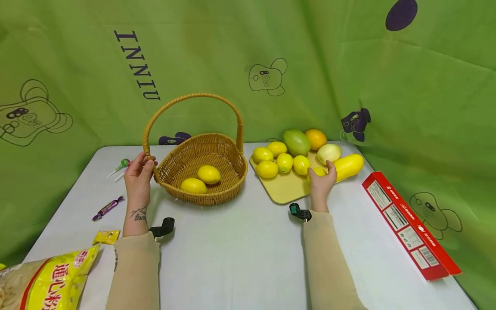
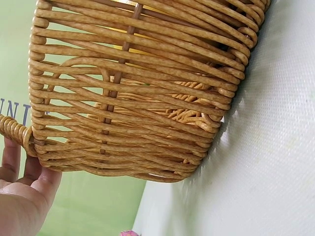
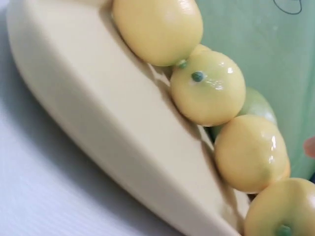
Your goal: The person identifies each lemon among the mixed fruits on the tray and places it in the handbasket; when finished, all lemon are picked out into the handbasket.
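— Left hand [image 1: 138, 175]?
— Wrapped round the base of the wicker basket [image 1: 203, 165] handle at the rim, likely steadying it on the white table [image 1: 240, 249]. Two lemons [image 1: 201, 180] inside already.
— Right hand [image 1: 321, 181]?
— Curled over a lemon [image 1: 318, 172] on the pale yellow tray [image 1: 283, 189], fingers closed round it. More lemons in a row just beside, with a mango [image 1: 296, 142] and an orange [image 1: 316, 138] behind.
— Tray and basket apart?
— Near, side by side, not touching.
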A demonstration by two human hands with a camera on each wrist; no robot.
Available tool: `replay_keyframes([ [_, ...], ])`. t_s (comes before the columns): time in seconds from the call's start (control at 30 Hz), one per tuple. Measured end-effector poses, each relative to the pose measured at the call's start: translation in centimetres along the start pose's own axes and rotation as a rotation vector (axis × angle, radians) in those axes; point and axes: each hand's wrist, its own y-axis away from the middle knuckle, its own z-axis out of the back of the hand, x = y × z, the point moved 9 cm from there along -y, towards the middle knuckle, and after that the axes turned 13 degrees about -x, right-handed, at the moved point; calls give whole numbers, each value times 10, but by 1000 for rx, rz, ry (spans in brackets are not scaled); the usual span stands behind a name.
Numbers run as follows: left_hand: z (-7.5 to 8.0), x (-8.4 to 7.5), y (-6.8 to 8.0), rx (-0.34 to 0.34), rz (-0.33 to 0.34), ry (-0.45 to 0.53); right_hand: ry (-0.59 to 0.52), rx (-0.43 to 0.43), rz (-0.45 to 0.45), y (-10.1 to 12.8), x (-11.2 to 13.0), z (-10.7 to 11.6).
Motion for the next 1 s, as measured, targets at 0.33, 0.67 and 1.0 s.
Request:
replay_keyframes([
  [0.33,2,1,-2,-9,10,15,157,32,34,3,-5,-6],
  [0.67,1,-1,1,10,7,-7,220,85,-5,-2,-4,-2],
  [1.0,0,-1,2,14,11,-37,33,247,8,4,39,-19],
])
